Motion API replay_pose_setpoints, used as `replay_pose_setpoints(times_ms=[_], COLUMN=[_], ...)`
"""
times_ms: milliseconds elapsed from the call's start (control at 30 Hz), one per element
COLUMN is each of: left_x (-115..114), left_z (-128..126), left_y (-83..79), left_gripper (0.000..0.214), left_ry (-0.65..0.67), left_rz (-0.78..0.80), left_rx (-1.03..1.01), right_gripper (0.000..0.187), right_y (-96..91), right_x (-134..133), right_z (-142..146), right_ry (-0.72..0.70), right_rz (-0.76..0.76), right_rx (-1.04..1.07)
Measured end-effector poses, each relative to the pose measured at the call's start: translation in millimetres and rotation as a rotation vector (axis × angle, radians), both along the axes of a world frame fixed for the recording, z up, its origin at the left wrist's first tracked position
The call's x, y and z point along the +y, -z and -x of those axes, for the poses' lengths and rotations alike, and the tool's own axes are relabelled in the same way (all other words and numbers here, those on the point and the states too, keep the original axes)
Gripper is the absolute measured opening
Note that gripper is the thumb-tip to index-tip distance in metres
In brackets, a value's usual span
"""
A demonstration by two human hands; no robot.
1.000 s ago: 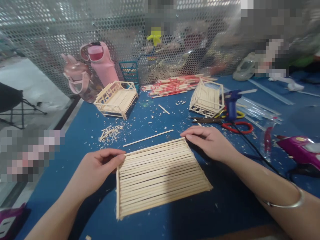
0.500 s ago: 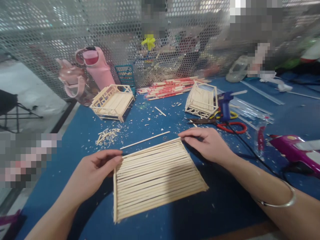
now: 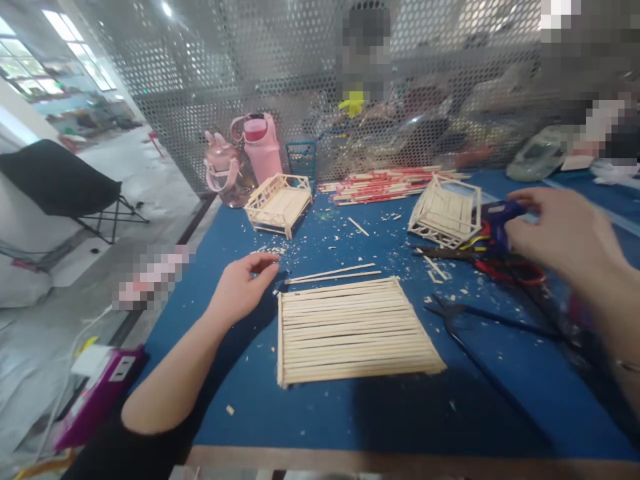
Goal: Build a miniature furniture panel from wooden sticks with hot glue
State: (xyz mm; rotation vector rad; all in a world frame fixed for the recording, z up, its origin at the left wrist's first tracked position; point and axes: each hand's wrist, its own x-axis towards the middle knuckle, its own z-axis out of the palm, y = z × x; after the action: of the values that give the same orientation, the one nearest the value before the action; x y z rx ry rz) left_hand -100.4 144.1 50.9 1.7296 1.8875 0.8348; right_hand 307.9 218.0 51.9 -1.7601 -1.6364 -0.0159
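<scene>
A flat panel of pale thin wooden sticks (image 3: 345, 333) lies on the blue tabletop before me. My left hand (image 3: 245, 283) hovers by its far left corner, fingers loosely curved and apart, holding nothing. Two loose sticks (image 3: 333, 273) lie just behind the panel. Over on the right, my right hand (image 3: 560, 227) has its fingers around a dark blue glue gun (image 3: 497, 223), whose lower part is hard to make out. Close to that hand lie scissors with red handles (image 3: 520, 270) and pliers with dark handles (image 3: 457, 317).
Two small stick-built furniture models (image 3: 283, 203) (image 3: 445, 210) stand farther back. Between them lies a pile of red-and-pale sticks (image 3: 385, 183). Pink bottles (image 3: 263, 150) stand by the perforated metal screen (image 3: 310, 73). Wood scraps litter the table. A dark folding chair (image 3: 60, 177) is at left.
My right hand has left the panel's far right corner and taken hold of the glue gun. My left hand has let go of the panel. The view has swung left, and a second loose stick shows.
</scene>
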Motion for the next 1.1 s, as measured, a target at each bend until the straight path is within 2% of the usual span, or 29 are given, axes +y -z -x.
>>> replay_pose_setpoints(times_ms=[133, 233, 367, 467, 533, 667, 767, 867, 1000, 1100], left_x=[14, 12, 0, -6, -7, -7, -8, -9, -12, -12], left_z=[0, 1, 8, 15, 19, 23, 23, 20, 15, 15], left_y=[-13.3, -19.1, -11.2, -2.3, 0.0, 0.2, 4.5, 8.7, 3.0, -1.6], left_gripper=[0.038, 0.04, 0.037, 0.035, 0.032, 0.032, 0.032, 0.032, 0.033, 0.032], left_ry=[0.107, 0.107, 0.059, 0.075, 0.077, 0.08, 0.122, 0.132, 0.135, 0.164], left_rz=[0.035, 0.006, -0.039, -0.013, -0.017, -0.003, 0.026, -0.011, 0.004, 0.042], left_rx=[0.049, 0.059, 0.05, 0.049, 0.052, 0.052, 0.065, 0.06, 0.039, 0.011], right_gripper=[0.03, 0.027, 0.028, 0.033, 0.035, 0.019, 0.03, 0.03, 0.035, 0.034], right_y=[8.2, 11.2, 1.9, -12.4, -19.8, -15.1, 1.3, 13.8, 14.9, 7.9], right_x=[8, 6, -2, -6, -4, 19, 40, 50, 44, 32], right_z=[-13, -10, -9, -16, -24, -37, -37, -36, -41, -48], right_ry=[-0.03, -0.031, 0.031, 0.151, 0.229, 0.321, 0.354, 0.372, 0.397, 0.36], right_rz=[0.01, 0.037, 0.024, -0.044, -0.032, 0.239, 0.436, 0.51, 0.46, 0.271], right_rx=[-0.073, -0.11, -0.146, -0.151, -0.136, -0.054, 0.04, 0.151, 0.336, 0.49])
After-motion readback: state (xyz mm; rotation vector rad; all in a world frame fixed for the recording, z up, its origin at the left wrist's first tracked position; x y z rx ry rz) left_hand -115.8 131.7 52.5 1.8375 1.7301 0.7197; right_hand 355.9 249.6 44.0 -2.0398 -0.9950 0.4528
